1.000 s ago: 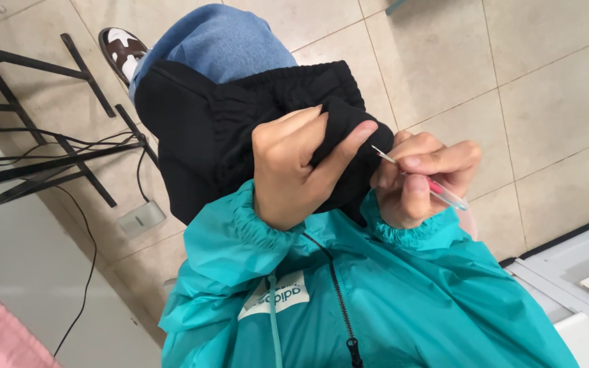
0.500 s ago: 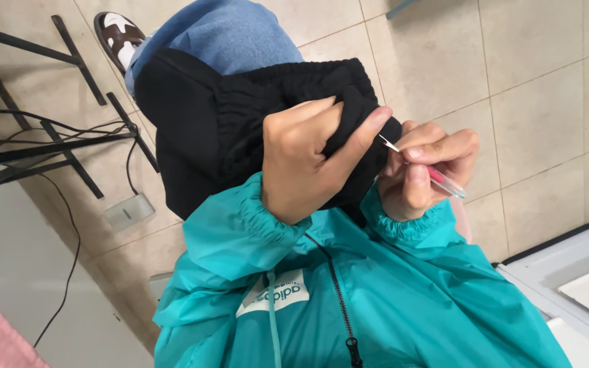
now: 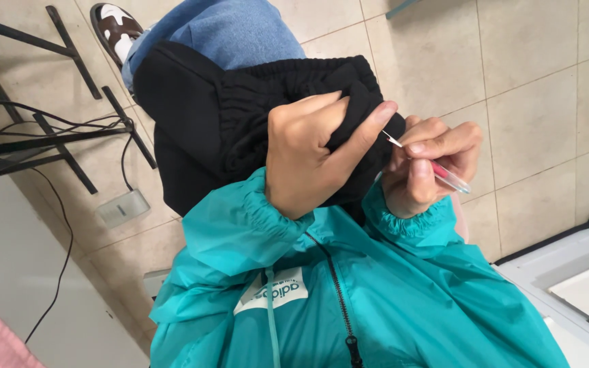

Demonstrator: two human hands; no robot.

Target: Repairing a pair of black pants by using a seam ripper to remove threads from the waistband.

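A black garment (image 3: pixel 240 116) with a gathered elastic band lies over my lap. My left hand (image 3: pixel 311 160) grips a fold of it, thumb stretched along the fabric edge. My right hand (image 3: pixel 427 167) pinches a small tool (image 3: pixel 438 170) with a thin metal tip and a clear and pink handle. The metal tip touches the black fabric just beside my left thumb. Both wrists come out of teal jacket sleeves (image 3: pixel 240 228).
My blue-jeaned leg (image 3: pixel 230 27) and a brown and white shoe (image 3: pixel 118 26) reach over the beige tiled floor. A black metal frame (image 3: pixel 35 143) with cables stands left, a white box (image 3: pixel 123 208) lies on the floor, and a white surface (image 3: pixel 581 286) sits at the lower right.
The view has shifted slightly. My left thumb has slid further along the fabric edge toward the tool tip. My right hand keeps the tool at the same spot.
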